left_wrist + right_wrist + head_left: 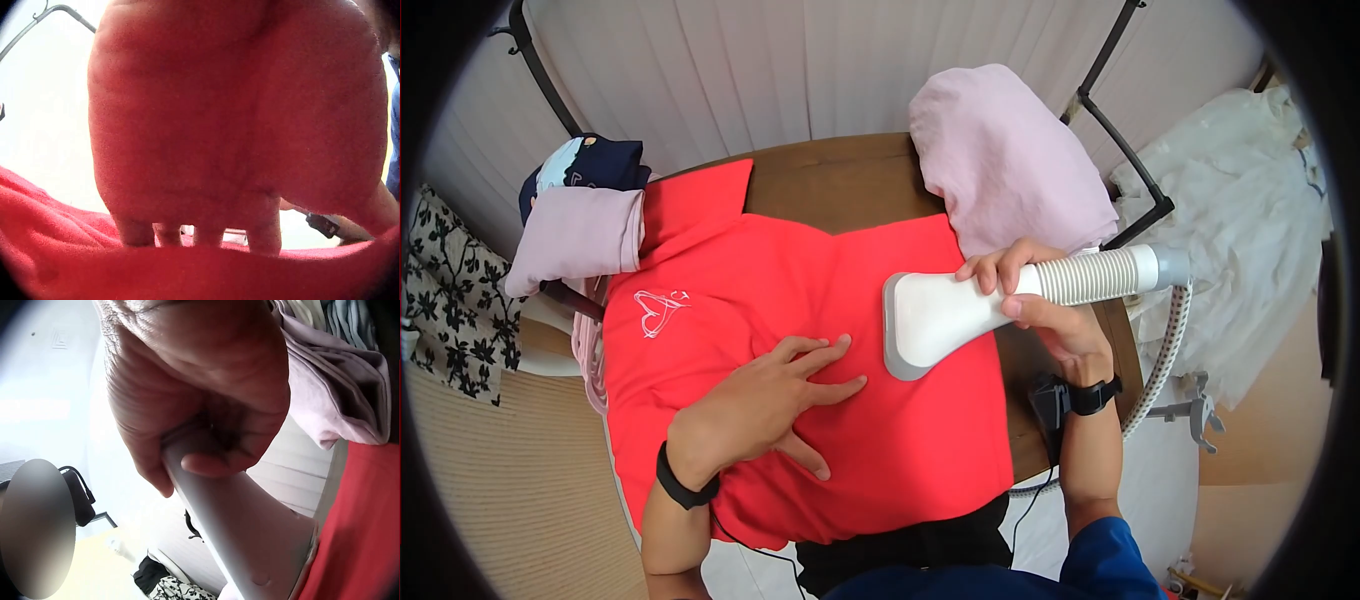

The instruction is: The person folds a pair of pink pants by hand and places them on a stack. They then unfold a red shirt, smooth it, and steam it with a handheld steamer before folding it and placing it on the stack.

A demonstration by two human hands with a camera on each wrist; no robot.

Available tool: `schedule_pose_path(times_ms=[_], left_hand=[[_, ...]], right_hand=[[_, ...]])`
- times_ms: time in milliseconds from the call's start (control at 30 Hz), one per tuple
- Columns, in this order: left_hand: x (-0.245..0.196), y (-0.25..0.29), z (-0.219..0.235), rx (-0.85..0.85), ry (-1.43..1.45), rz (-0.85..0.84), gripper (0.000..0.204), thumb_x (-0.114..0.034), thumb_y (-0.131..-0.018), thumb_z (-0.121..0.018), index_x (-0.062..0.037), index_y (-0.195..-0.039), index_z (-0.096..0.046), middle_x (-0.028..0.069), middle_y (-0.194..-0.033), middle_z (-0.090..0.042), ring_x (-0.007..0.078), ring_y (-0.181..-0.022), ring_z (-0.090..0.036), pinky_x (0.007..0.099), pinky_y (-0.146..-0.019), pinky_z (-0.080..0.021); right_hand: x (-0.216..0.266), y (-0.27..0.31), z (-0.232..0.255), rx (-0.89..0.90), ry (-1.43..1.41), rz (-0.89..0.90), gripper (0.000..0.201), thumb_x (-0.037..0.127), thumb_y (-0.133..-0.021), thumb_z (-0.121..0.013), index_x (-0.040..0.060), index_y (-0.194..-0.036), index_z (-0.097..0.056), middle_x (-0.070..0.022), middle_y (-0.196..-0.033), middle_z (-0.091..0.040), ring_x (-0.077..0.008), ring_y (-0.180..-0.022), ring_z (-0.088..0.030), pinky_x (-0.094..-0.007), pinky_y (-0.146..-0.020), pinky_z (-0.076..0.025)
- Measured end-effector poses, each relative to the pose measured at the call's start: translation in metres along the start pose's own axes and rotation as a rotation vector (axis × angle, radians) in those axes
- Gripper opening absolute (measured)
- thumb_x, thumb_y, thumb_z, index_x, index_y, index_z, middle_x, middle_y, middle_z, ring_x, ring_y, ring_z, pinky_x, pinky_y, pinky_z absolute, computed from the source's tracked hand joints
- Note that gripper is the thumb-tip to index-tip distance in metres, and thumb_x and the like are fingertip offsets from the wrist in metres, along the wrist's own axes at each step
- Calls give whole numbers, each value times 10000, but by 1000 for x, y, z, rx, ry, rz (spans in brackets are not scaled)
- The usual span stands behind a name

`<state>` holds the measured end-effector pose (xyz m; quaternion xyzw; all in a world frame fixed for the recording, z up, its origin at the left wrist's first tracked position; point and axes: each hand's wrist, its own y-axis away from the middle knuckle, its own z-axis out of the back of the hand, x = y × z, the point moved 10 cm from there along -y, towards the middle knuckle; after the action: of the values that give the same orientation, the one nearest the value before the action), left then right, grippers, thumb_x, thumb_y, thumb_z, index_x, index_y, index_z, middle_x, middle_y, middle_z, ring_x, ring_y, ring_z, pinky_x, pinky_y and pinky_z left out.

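A red shirt (pixel 930 450) with a white heart drawing lies spread over a brown table (pixel 840 180), its cloth wrinkled on the left. My left hand (pixel 762 405) rests on the shirt, palm down and fingers spread, and in the left wrist view its fingertips (pixel 265 240) meet the red cloth. The handle of a white garment steamer head (pixel 945 318) is in my right hand (pixel 1068 328), fingers over the top and thumb on the near side. Its broad grey-rimmed face overlaps the shirt's right half. The right wrist view shows fingers curled round the handle.
A ribbed white hose (pixel 1090 277) runs from the steamer to the right, then bends down past the table edge. Pink cloth (pixel 1005 150) covers the back right corner. Folded pink cloth (pixel 575 232) and a dark blue item (pixel 612 160) sit at the left. Black poles (pixel 1130 160) rise behind.
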<state>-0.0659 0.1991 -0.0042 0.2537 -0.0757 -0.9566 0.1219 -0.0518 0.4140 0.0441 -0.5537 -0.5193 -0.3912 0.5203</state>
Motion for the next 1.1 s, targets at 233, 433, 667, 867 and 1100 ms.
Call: schedule_pose_path(times_ms=[233, 433, 667, 867, 1100], left_hand=[[13, 3, 12, -6, 307, 145, 728, -340, -753, -844, -102, -1392, -590, 136, -1446, -522, 343, -1283, -523, 435, -1044, -469], [24, -1, 21, -262, 149, 242, 750, -209, -802, -810, -77, -1464, -484, 133, -1507, -440, 363, -1258, -538, 442, -1021, -482], [29, -5, 15, -223, 43, 279, 889, -231, -768, -826, -16, -1513, -392, 133, -1598, -339, 374, -1196, -489, 430, -1025, -472], [30, -4, 15, -224, 37, 284, 914, -261, -744, -837, -8, -1506, -402, 95, -1588, -377, 336, -1105, -501, 412, -1011, -480], [30, -4, 15, -200, -18, 306, 889, -295, -753, -827, -43, -1504, -424, 50, -1584, -391, 316, -1107, -507, 403, -978, -517]], right_hand=[[-19, -5, -17, 4, -90, -53, 151, 1, -826, -741, 66, -913, -637, -83, -954, -651, -267, -1126, -615, -443, -1063, -444], [-34, -7, -26, 39, -55, -94, 156, -28, -827, -728, 55, -921, -634, -92, -980, -660, -243, -1108, -618, -449, -1082, -445], [-41, -9, -43, 122, 6, -78, 195, 43, -827, -767, 69, -936, -608, -89, -995, -638, -313, -1210, -573, -497, -1118, -390], [-10, -2, 1, 75, 111, -39, 158, -18, -828, -742, 30, -938, -639, -93, -988, -660, -250, -1096, -624, -449, -1067, -455], [10, 20, 72, -111, 189, -79, 148, 33, -757, -739, 36, -868, -640, -96, -938, -660, -305, -1119, -636, -459, -1069, -451]])
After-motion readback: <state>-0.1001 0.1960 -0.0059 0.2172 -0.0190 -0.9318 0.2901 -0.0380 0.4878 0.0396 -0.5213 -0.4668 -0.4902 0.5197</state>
